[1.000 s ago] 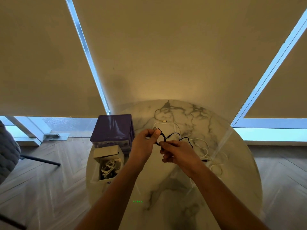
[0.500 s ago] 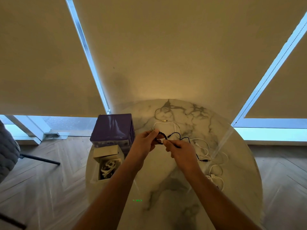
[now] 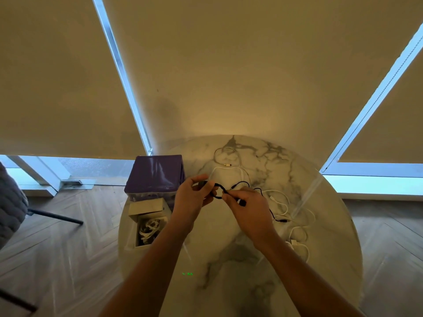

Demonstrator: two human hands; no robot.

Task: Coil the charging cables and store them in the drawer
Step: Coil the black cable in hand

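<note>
Both hands pinching black cable [image 3: 240,184], left hand [image 3: 192,197], right hand [image 3: 249,208]

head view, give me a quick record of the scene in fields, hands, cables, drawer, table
left hand: pinches one end of the black cable
right hand: pinches the black cable further along
black cable: held above the table, loose loops, far end trailing onto the table
white cables: uncoiled on the table, right of the hands
drawer: pulled open, white cables inside
purple drawer unit: at the table's left edge
marble table: round
</note>
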